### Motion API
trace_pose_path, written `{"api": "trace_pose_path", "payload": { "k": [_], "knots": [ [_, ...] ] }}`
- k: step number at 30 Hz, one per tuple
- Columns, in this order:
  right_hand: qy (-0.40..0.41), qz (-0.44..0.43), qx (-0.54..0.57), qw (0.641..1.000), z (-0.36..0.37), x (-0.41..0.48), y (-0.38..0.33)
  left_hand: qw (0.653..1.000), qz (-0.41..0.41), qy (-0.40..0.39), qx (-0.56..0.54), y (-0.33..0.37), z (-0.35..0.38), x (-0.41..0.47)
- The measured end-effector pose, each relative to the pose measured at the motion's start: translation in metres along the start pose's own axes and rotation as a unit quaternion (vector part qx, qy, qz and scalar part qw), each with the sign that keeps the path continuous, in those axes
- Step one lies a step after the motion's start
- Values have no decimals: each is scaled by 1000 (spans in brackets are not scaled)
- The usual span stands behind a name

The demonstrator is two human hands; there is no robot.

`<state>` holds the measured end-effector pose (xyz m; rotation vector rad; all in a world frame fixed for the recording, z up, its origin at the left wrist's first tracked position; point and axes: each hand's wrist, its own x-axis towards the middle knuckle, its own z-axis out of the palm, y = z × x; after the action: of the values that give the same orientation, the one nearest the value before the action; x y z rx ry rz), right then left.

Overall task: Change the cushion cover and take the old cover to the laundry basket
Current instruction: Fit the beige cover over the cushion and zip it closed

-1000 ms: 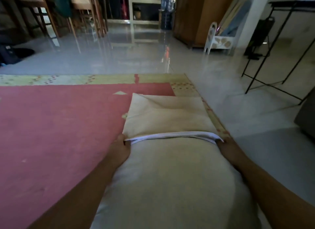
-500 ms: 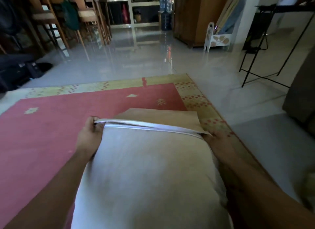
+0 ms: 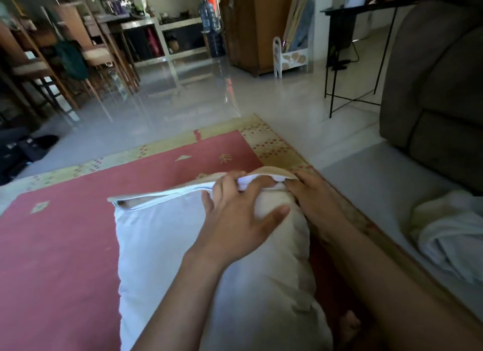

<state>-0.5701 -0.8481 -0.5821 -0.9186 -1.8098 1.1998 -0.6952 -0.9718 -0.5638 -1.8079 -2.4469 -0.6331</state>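
Note:
The cushion lies on the red rug, almost wholly inside a white cover. The cover's open, zippered edge faces away from me, and a beige flap shows behind it. My left hand reaches across to the far right part of that edge; its fingers curl over the white hem and its thumb lies on the cushion. My right hand grips the cover at the far right corner. A crumpled white cloth lies on the floor to the right.
A brown sofa stands at the right and a black metal-legged table behind it. Wooden chairs crowd the far left, with dark bags on the floor. My bare foot rests beside the cushion.
My left hand has left the cover's left corner and crossed to the right end of the opening. The cover has come further over the cushion, and the view has swung right.

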Motion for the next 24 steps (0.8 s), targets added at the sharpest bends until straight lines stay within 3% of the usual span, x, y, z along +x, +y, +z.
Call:
{"api": "trace_pose_path", "payload": {
  "k": [2, 6, 9, 12, 16, 21, 24],
  "knots": [
    [-17, 23, 45, 999, -2, 7, 6, 999, -28, -22, 6, 3, 8, 1],
    [-49, 84, 73, 993, -1, 26, 13, 985, -145, -22, -90, 2, 10, 7],
    [-49, 124, 96, 986, 0, 37, 17, 991, -120, 4, -56, 3, 16, 5],
    [-44, 76, 102, 991, 3, 46, 26, 988, -111, 8, -111, -7, 31, 7],
    [-68, 16, 60, 996, 10, 54, 40, 986, -142, 14, -85, -27, 52, 3],
    [-92, 76, 130, 984, 20, 55, 53, 979, -192, 4, 64, -17, 78, -15],
    [-85, 71, 124, 986, 24, 56, 52, 984, -171, 40, 22, -13, 83, -9]
  ]
}}
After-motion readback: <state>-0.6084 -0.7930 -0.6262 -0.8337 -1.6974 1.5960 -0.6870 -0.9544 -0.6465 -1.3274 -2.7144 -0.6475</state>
